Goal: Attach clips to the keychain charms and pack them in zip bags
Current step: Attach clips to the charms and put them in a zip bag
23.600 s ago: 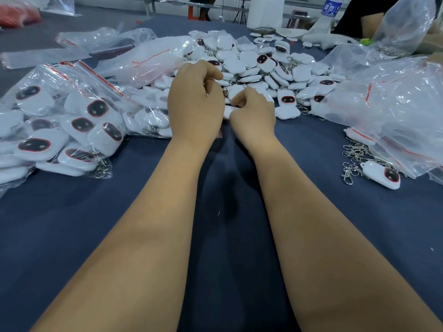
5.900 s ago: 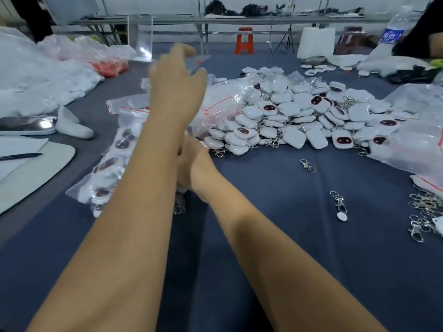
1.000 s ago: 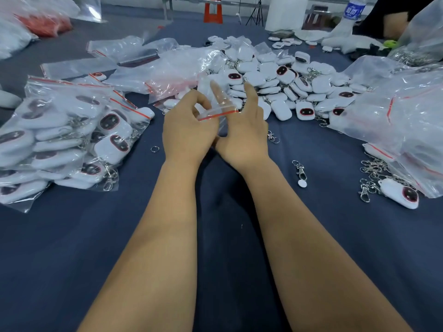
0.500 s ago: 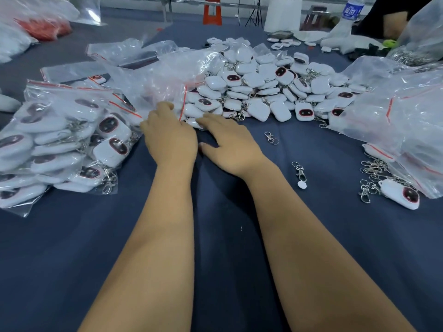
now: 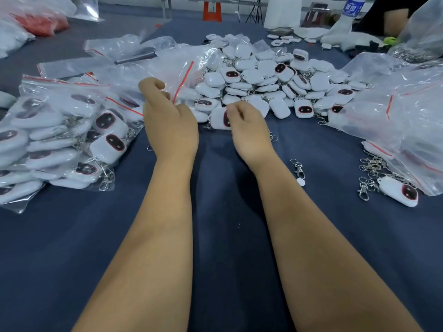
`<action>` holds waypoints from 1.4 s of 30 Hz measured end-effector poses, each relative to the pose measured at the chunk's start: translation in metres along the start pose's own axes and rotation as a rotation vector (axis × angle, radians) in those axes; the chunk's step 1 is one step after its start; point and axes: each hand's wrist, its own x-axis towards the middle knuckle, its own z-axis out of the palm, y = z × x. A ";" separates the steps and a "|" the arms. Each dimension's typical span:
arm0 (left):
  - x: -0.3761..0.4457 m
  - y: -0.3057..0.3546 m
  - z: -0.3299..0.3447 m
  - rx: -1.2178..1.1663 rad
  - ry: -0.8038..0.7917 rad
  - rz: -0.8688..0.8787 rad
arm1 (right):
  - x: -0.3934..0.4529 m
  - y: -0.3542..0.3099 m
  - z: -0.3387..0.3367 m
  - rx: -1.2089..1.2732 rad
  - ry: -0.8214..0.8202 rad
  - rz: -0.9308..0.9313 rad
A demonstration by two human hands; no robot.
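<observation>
A dark blue cloth-covered table (image 5: 215, 236) is spread across what looks like a workshop, with an orange stool (image 5: 211, 8) and a water bottle (image 5: 350, 7) seen way at the back.

So basically a small zip bag (image 5: 178, 75) with a red seal line is being pinched at its edge by the left hand (image 5: 169, 123), fingers curled around the plastic. It's probably held up off the cloth like that so the mouth can be opened for loading. A single charm (image 5: 219, 118) is being gripped by the right hand (image 5: 249, 130) at the near edge of the loose charm pile (image 5: 271, 80), fingers bent over it, so neither hand is spread wide. The charm is kept just beside the bag hand, presumably so it can be slid straight in.

The charm itself is a rounded white plastic square with a dark oval face ringed in red, only partly seen past the fingers. Whether a clip is already attached can't be told from here.

Finished stuff is stacked on the left in packed bags (image 5: 60, 140), handy for dropping the next one. A spare clip (image 5: 298, 167) is left lying on the cloth near the right forearm, and a bunch of clips (image 5: 370, 173) is heaped further right next to another lone charm (image 5: 399, 191). Big clear bags (image 5: 395, 104) are piled on the right side too.
</observation>
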 end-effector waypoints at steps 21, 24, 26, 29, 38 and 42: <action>-0.003 -0.005 0.021 0.130 -0.497 0.030 | -0.004 -0.009 -0.007 0.573 -0.060 0.067; -0.004 -0.004 0.022 0.102 -0.523 -0.024 | -0.003 -0.006 -0.002 0.459 -0.097 0.119; -0.005 -0.002 0.020 0.048 -0.508 -0.080 | -0.001 -0.005 -0.001 0.446 -0.066 0.155; -0.007 0.005 0.018 -0.152 -0.476 -0.223 | 0.000 -0.002 -0.001 0.392 -0.065 0.132; -0.013 0.019 0.022 -0.380 -0.441 -0.402 | 0.002 0.002 -0.001 0.327 -0.088 0.064; -0.016 0.020 0.021 -0.378 -0.431 -0.402 | 0.000 0.003 -0.002 0.310 -0.120 0.052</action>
